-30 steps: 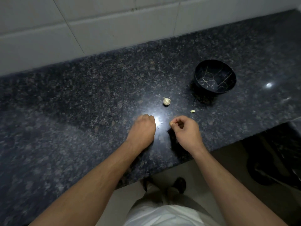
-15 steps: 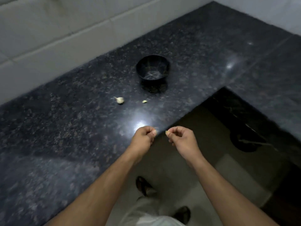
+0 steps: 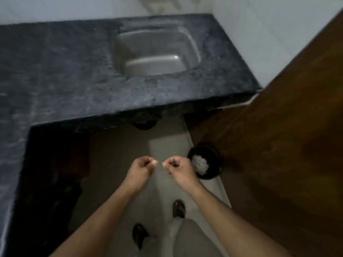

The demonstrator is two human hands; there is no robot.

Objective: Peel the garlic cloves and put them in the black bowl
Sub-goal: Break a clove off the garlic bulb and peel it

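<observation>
My left hand point(image 3: 141, 168) and my right hand point(image 3: 179, 169) are held close together over the floor, both with fingers curled. Each pinches a small pale garlic bit at its fingertips, the left one point(image 3: 156, 161) and the right one point(image 3: 163, 163); whether they are skin or clove is too small to tell. The two hands are a finger's width apart. The black bowl and the garlic left on the counter are out of view.
A round black bin point(image 3: 207, 162) with white stuff in it stands on the floor just right of my right hand. A dark granite counter point(image 3: 65, 71) with a steel sink point(image 3: 157, 52) lies ahead. A brown wooden door point(image 3: 287, 136) is at the right.
The view has swung right, away from the bowl and the loose garlic, to the sink and the floor bin. Both hands left the counter edge and stay pinched over the floor.
</observation>
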